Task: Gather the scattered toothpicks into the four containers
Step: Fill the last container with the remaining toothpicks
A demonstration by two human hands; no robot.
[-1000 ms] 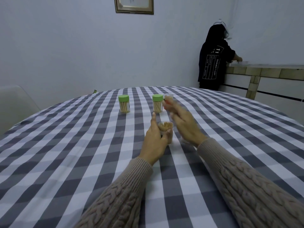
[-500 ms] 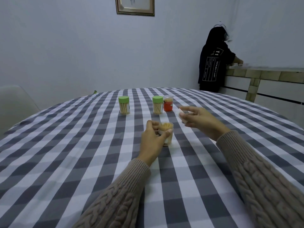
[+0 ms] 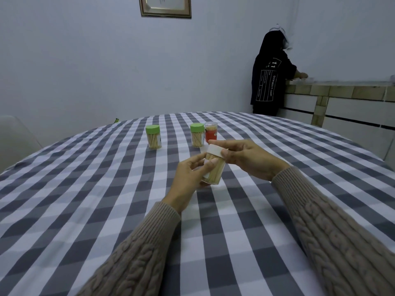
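On the checked surface [image 3: 85, 189], far left, part of a pale chair [image 3: 15, 135] shows beyond the edge. Left jar [image 3: 153, 136], green cap, stands upright and full of toothpicks, well apart from the hands. To its right, second green-capped jar [image 3: 197, 135], also upright and full; red jar [image 3: 211, 132] stands just beside it, clear top, seemingly touching. Nearer the camera, centre: left hand [image 3: 188, 178], grip closed around the lower body of the fourth jar [image 3: 213, 167], thumb and fingers curled on its side. This jar is tilted, top leaning away to the right, packed with toothpicks; whether its base touches the surface cannot be told. Right hand [image 3: 245, 159], grip closed on the white cap [image 3: 215, 150], fingers pinching its rim; cap sits at the jar's mouth, seating not resolvable. No loose toothpicks discernible on the cloth. Both sleeves knitted, beige. Background: framed picture [image 3: 165, 7] on the wall; far right, a person in a dark top [image 3: 269, 82] stands at a ledge [image 3: 342, 88].
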